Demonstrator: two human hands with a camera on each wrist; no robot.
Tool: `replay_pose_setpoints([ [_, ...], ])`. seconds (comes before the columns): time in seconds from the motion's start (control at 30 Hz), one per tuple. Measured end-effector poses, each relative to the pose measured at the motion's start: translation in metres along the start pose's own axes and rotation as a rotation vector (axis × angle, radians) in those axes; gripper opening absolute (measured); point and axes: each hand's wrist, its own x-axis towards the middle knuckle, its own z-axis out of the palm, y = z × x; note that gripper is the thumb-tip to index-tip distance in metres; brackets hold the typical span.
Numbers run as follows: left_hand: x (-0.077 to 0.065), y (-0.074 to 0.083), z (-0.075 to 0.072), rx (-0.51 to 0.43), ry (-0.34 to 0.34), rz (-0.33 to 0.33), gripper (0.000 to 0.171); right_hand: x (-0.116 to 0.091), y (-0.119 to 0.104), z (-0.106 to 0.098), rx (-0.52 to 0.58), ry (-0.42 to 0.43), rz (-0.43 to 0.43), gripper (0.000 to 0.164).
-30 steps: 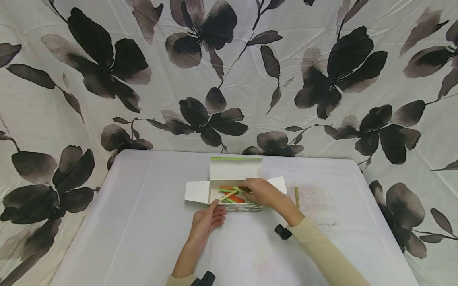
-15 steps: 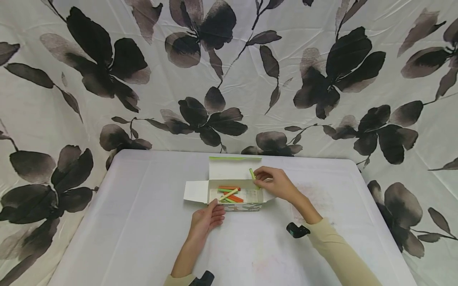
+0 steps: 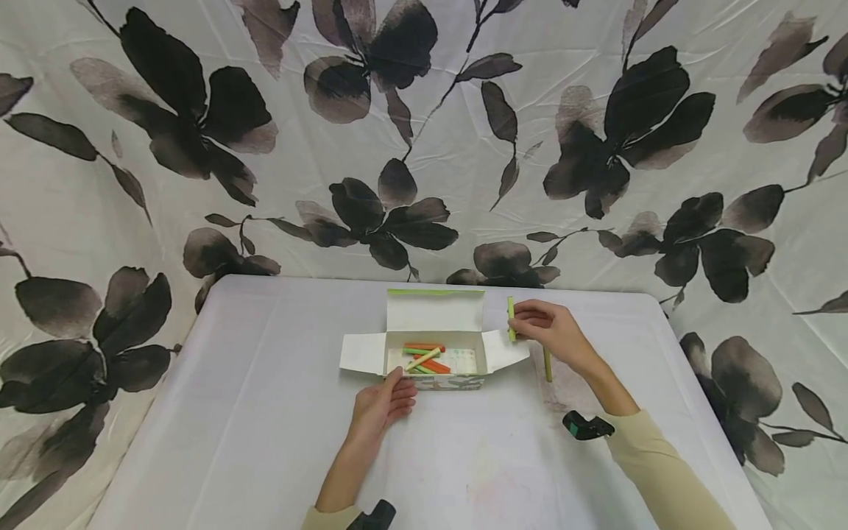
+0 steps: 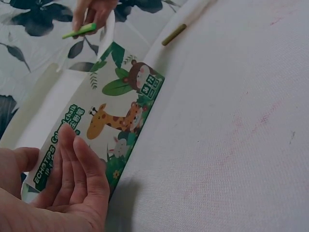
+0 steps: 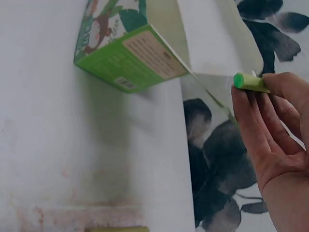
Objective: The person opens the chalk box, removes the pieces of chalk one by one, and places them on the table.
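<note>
An open chalk box [image 3: 457,383] with animal pictures on its front stands on the table. Inside lie several chalk sticks, among them an orange one [image 3: 437,366] and a pale yellow one [image 3: 422,359]. My left hand [image 3: 379,408] holds the box at its front left corner, thumb at the rim and fingers along the front. Beyond the right side flap [image 3: 506,350], my right hand [image 3: 553,331] pinches a light green chalk stick [image 3: 511,318] in the air, its bright green end facing the right wrist camera [image 5: 238,80]. An olive chalk stick [image 3: 548,365] lies on the table nearby.
The box's back lid [image 3: 434,311] stands up and its left flap [image 3: 363,353] spreads outward. A white cloth [image 3: 265,412] with faint chalk smudges covers the table. Behind the table hangs a flower-patterned curtain [image 3: 503,184].
My right hand has lifted the green chalk stick out of the box and moved it right, past the right flap. My left hand has stayed at the box corner.
</note>
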Motion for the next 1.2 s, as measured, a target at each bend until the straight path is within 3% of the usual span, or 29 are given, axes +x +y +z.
replay_pose_setpoints([
  [0.3,0.003,-0.002,-0.002,0.012,-0.001,0.002,0.044,-0.018,0.016,-0.024,0.111,0.086,0.066,0.048],
  [0.8,0.002,-0.002,-0.001,0.021,0.008,-0.018,0.051,-0.050,0.060,-0.037,0.094,0.173,0.178,0.053],
  [1.2,0.003,-0.003,-0.002,0.024,0.011,-0.026,0.051,-0.070,0.091,-0.039,-0.113,0.226,0.312,0.056],
])
